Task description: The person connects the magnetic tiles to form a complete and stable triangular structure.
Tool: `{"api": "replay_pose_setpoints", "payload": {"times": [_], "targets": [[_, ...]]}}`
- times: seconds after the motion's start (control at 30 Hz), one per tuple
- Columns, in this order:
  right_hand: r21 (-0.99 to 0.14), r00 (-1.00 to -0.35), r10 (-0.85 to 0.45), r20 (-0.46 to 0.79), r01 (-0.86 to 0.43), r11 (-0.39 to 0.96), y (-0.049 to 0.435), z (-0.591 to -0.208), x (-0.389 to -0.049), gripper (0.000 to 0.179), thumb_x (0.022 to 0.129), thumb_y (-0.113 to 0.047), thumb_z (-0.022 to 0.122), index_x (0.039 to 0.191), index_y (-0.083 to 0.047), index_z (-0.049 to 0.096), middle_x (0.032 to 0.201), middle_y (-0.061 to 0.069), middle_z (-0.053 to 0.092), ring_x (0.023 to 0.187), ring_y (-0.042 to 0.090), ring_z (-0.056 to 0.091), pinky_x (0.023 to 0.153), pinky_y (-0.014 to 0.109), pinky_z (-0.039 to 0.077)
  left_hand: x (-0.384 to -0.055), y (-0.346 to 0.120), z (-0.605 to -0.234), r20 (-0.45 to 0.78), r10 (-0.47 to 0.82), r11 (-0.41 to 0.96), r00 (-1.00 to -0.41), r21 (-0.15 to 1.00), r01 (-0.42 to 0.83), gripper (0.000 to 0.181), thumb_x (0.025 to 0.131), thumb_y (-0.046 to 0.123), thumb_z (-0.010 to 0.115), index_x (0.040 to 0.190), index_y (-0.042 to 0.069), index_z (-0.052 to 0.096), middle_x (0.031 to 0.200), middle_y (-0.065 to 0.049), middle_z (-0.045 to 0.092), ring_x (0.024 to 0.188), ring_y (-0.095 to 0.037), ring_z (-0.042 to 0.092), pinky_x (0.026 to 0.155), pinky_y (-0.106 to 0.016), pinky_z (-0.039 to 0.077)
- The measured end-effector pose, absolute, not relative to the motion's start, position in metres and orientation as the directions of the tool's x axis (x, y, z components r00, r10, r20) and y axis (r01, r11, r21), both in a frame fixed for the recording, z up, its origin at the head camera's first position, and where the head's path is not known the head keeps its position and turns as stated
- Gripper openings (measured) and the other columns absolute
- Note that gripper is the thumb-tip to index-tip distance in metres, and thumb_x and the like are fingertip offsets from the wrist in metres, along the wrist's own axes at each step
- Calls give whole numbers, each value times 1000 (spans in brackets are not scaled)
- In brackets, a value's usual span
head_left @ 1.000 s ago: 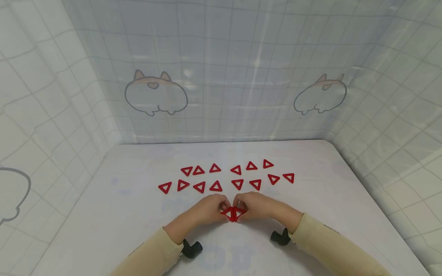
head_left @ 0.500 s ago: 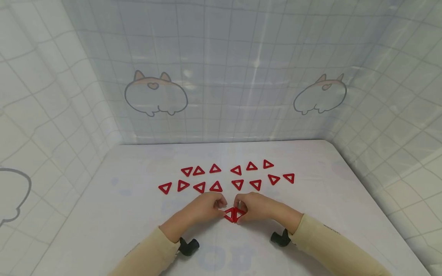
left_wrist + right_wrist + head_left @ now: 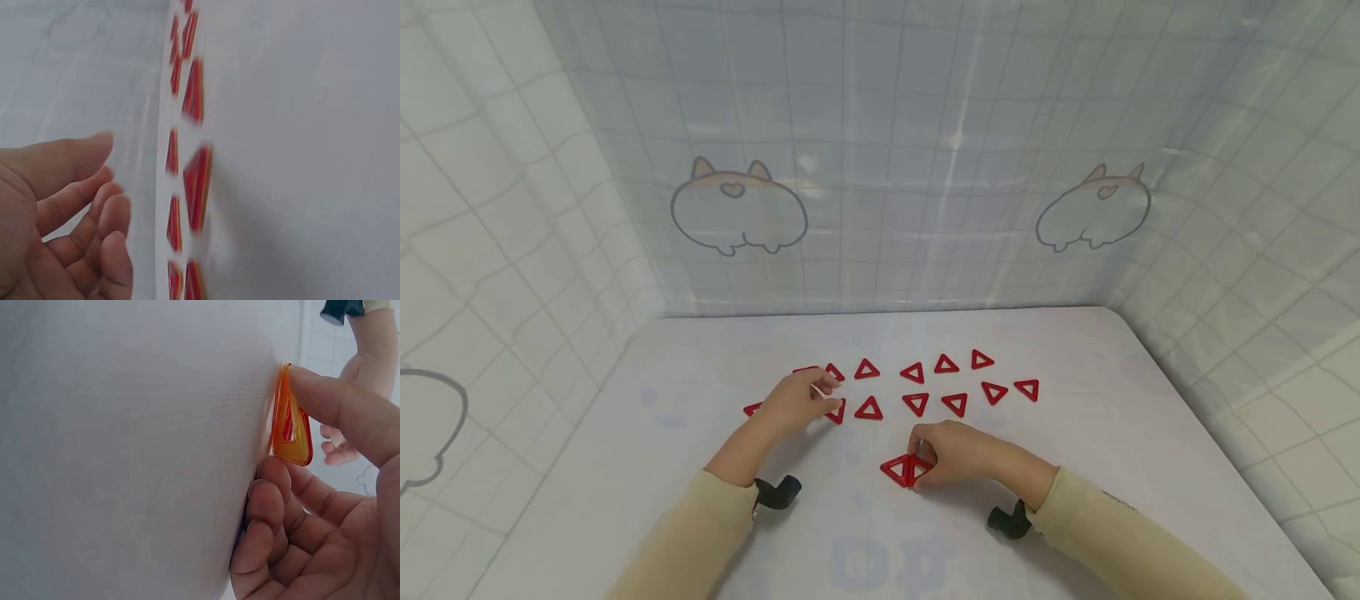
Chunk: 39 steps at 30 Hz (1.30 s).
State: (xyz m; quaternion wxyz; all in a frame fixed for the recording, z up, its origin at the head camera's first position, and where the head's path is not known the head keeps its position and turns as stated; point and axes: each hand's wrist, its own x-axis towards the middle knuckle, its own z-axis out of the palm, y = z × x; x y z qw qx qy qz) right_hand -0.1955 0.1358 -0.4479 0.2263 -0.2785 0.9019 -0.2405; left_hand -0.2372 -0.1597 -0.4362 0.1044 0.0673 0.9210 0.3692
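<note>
Two red triangular frames stand edge to edge on the white table. In the head view the left triangle [image 3: 890, 463] lies free, while my right hand [image 3: 958, 451] pinches the right triangle [image 3: 912, 473] between thumb and fingers. From the right wrist that held triangle [image 3: 292, 450] looks orange-red and see-through. My left hand [image 3: 792, 402] hovers over the left part of the spread triangles, fingers loosely bent and thumb apart. In the left wrist view the left hand [image 3: 81, 212] has nothing between its fingertips, with a red triangle [image 3: 199, 187] near it. Some triangles are partly hidden behind this hand.
Several more red triangles lie in two loose rows across the table [image 3: 1060, 517], such as a back-row triangle [image 3: 947, 369] and a front-row triangle [image 3: 1026, 384]. A tiled, dog-printed curtain [image 3: 880, 208] rises behind the table. Black wrist-camera mounts stick out under both sleeves.
My left hand has let go of the left triangle and moved away left to the spread triangles. My right hand stays at the joined pair.
</note>
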Motion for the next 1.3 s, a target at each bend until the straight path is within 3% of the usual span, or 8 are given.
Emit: {"api": "replay_pose_setpoints", "payload": {"times": [0.37, 0.63, 0.9, 1.3], "targets": [[-554, -745, -607, -277, -393, 734, 135, -451, -194, 37, 78, -33, 87, 102, -23, 61, 77, -10, 57, 71, 9, 55, 63, 26, 50, -267, -193, -447, -126, 98, 723, -987, 691, -16, 38, 91, 21, 75, 125, 7, 63, 116, -12, 63, 107, -29, 57, 89, -43, 53], [-556, -747, -606, -274, -391, 733, 136, -453, -196, 37, 77, -33, 87, 102, -24, 61, 77, -10, 57, 71, 9, 55, 63, 25, 50, -284, -203, -457, -169, 47, 741, -985, 667, -79, 48, 90, 22, 75, 134, 10, 60, 141, -22, 51, 130, -40, 46, 103, -56, 43], [-565, -745, -608, -275, -387, 729, 136, -451, -196, 36, 78, -33, 86, 102, -23, 61, 77, -10, 57, 72, 9, 55, 63, 26, 50, -292, -206, -464, -272, 18, 725, -962, 667, -175, 56, 87, 20, 78, 139, 15, 58, 144, -20, 49, 131, -38, 44, 102, -57, 43], [-569, -737, -616, -278, -391, 724, 136, -452, -196, 37, 78, -33, 87, 102, -23, 60, 78, -10, 57, 72, 9, 55, 64, 26, 50, -295, -205, -470, -250, 56, 757, -967, 642, -122, 53, 88, 20, 77, 137, 12, 60, 141, -21, 50, 128, -38, 46, 101, -54, 45]]}}
